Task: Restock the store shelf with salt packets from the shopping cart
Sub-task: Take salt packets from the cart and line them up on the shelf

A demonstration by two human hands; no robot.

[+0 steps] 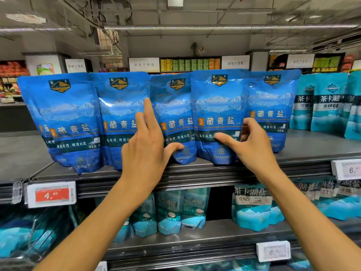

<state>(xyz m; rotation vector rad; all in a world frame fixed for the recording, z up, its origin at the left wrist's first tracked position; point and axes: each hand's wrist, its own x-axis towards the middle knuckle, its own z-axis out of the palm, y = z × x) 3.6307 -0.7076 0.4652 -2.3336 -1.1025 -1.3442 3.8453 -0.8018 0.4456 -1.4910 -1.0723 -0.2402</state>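
Our right hand [252, 141] pinches the upright salt packet [218, 118] at the top shelf [304, 151] front edge, while our left hand [144, 145], fingers straight, presses the neighbouring packet [173, 118] just left, both standing tall.

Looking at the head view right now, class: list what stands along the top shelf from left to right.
Five blue salt packets → → → →, then teal salt packets at the right end.
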